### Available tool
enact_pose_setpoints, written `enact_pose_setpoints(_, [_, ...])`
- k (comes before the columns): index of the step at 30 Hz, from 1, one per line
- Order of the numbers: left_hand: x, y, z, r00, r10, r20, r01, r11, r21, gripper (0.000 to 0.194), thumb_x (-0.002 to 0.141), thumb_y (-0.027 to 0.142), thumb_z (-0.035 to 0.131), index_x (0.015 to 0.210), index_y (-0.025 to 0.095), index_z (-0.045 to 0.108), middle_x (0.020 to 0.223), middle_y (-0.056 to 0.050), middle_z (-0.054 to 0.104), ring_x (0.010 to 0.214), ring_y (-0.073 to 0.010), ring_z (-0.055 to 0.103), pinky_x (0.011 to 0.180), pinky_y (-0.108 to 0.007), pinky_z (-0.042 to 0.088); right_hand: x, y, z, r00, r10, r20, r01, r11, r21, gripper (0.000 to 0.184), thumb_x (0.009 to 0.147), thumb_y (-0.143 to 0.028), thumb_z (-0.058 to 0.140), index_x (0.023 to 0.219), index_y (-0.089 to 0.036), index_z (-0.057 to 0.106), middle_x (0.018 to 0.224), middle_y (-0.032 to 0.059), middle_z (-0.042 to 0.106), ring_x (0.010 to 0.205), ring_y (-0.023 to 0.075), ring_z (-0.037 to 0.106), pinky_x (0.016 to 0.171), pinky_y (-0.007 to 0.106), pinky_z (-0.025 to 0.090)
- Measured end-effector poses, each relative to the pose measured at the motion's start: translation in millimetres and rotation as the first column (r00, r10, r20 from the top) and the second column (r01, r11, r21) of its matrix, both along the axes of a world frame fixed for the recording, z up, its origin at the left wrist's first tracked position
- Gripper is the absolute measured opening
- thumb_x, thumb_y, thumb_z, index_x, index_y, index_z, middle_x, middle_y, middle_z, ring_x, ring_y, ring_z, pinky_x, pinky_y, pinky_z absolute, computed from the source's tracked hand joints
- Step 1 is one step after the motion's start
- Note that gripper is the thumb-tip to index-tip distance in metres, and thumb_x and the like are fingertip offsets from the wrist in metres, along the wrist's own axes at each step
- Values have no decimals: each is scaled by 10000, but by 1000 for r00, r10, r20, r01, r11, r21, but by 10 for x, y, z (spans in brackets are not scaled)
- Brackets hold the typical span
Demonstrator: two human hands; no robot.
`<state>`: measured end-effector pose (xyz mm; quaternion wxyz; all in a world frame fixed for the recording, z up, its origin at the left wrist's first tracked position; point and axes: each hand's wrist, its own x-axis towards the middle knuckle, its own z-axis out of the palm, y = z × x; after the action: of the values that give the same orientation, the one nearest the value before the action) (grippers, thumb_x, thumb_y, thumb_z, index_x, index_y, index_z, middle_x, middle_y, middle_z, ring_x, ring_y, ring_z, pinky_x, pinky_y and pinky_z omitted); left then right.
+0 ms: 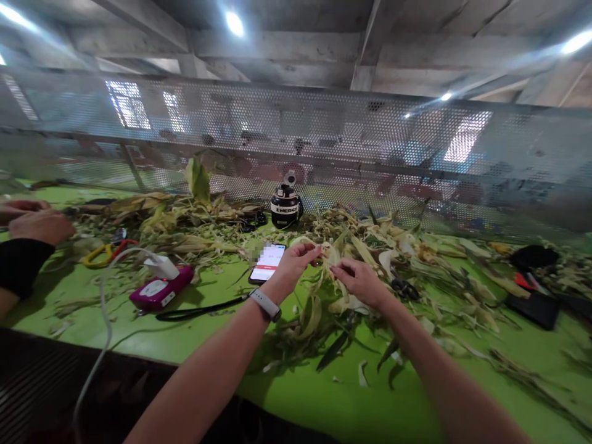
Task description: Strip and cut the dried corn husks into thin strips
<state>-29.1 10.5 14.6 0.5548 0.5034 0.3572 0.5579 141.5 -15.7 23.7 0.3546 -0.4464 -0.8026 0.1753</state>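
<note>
My left hand [296, 262], with a watch [265, 304] on its wrist, pinches a pale strip of corn husk [327, 254] between thumb and fingertips. Just to the right, my right hand [358, 280] has its fingers closed on the same loose husk. The fingertips are small and partly covered, so the exact grip is hard to see. Beneath and around both hands lies a heap of dry and green husks [311, 317]. A lit phone [268, 262] rests on the green table [203, 342], left of my left hand.
A black bottle [285, 208] stands behind the hands, before a perforated metal screen [324, 135]. At left are a purple power strip [161, 293] with a white charger [161, 267], yellow-handled scissors [98, 256] and another person's hand [44, 226]. More husks [388, 237] spread right.
</note>
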Motion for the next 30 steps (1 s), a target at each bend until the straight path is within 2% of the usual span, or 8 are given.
enact_pose_setpoints(5, [-20,29,-16,1000,30,-10,-30,1000,1,360,552,433,782,704,143,633,656,13,589,546,-59,436,541,-203,350,55,13,10,998,63,15,-62,995,-74,299,820,-379,472,590,-193,509,534,-26,451,519,126,415,518,256,348])
enact_pose_setpoints(7, [-4,22,-28,1000,-3,-22,3,1000,15,359,566,440,774,707,143,631,657,15,591,545,-58,439,543,-201,348,76,8,12,1000,-6,8,6,1000,-26,254,818,-346,470,633,-190,548,585,-7,508,567,143,470,552,269,388])
enact_pose_setpoints(10, [26,-10,-33,991,-123,-49,124,992,18,354,592,453,759,714,147,631,671,12,606,536,-56,440,542,-203,343,110,11,29,978,-194,-74,205,958,203,199,816,-316,493,890,-185,624,890,68,624,855,208,560,767,339,443])
enact_pose_setpoints(13, [48,-52,-18,974,-219,-57,220,975,18,346,606,446,752,743,149,641,690,3,628,543,-60,450,543,-206,337,136,50,39,981,-164,-100,184,954,237,316,858,-353,467,1109,-206,592,1143,95,600,1087,230,516,939,386,386])
enact_pose_setpoints(18, [59,-88,-5,965,-259,-40,261,965,40,314,614,420,755,705,141,641,613,30,568,531,-52,429,535,-206,318,144,132,-9,999,-11,-37,13,998,64,263,864,-386,481,878,-180,643,892,77,672,858,207,596,812,348,439])
enact_pose_setpoints(20, [61,-86,-14,969,-244,-41,245,969,38,315,615,424,751,683,138,638,581,40,536,517,-49,418,528,-207,312,141,145,-29,999,-13,-38,16,997,74,257,863,-375,485,792,-172,625,793,64,656,781,194,585,769,334,437])
enact_pose_setpoints(26, [60,-66,-42,970,-238,-48,239,971,25,337,571,422,778,658,132,631,581,41,541,512,-46,418,531,-207,325,176,156,-21,999,-15,-52,21,992,121,211,830,-335,507,750,-178,624,767,51,639,769,183,565,761,327,421])
enact_pose_setpoints(30, [57,-47,-68,967,-243,-79,246,968,39,344,553,413,790,671,127,638,602,29,572,541,-54,454,558,-206,347,212,143,25,996,-45,-77,48,998,37,219,791,-350,525,716,-177,636,762,59,642,769,195,569,759,337,425])
